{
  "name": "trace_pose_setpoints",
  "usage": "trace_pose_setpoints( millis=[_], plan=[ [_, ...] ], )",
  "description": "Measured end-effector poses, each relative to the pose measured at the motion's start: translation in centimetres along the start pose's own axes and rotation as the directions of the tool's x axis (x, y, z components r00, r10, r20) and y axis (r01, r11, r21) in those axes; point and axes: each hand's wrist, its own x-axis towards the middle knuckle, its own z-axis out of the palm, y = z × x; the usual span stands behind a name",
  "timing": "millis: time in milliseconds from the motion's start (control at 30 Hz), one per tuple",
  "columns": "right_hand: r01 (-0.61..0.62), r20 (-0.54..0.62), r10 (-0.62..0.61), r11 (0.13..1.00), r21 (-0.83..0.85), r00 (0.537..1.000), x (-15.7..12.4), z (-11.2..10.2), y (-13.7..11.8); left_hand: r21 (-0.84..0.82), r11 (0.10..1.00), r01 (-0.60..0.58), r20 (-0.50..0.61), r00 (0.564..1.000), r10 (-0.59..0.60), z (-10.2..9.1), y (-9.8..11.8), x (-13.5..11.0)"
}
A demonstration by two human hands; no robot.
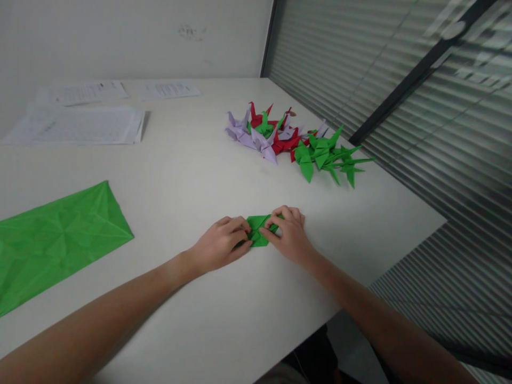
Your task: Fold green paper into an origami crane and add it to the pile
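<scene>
- Paper piece [257, 229], green and folded small, lies flat on the white table [180, 181], directly between the fingertips of both hands, its middle showing in the gap.
- Left hand [222, 242] grasps the piece's left end: the fingers are bent, their tips on its upper left part, with the thumb at the lower left corner.
- Right hand [291, 234] grasps the right end: index finger and thumb are curved, a bit of green showing between them, the thumb tip reaching in toward the middle of the top face. The other fingers bend past the far right edge; whether they touch the paper cannot be told.
- Diagonal fold lines cross the face between the two thumbs.
- Larger creased green sheet [60, 240] lies spread out near the left forearm, well apart from the fingers.
- Beyond the right hand sit clustered paper cranes: lilac ones [262, 143] at the left, red ones [286, 144] among them, green ones [322, 152] nearest the window blinds [344, 58].
- Printed pages [84, 125] lie at the far left.
</scene>
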Motion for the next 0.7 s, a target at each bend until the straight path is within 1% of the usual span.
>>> trace_pose_setpoints(
  millis=[167,233,500,700],
  plan=[
    [-0.013,0.02,0.013,1.0,0.017,1.0,0.02,0.11,0.36,0.017,0.992,-0.125,0.095,0.988,0.122,-0.21,-0.14,-0.09],
    [-0.015,0.024,0.015,1.0,0.025,1.0,0.04,0.13,0.43,0.036,0.988,-0.148,0.116,0.983,0.143,-0.29,-0.09,-0.07],
    [-0.048,0.04,0.047,0.998,0.027,0.998,0.22,-0.01,0.18,0.011,0.983,-0.182,0.113,0.977,0.18,-0.51,-0.23,0.18],
    [-0.055,0.048,0.054,0.998,0.023,0.997,0.29,0.02,0.14,0.004,0.991,-0.136,0.097,0.986,0.135,-0.23,-0.32,0.14]
  ],
)
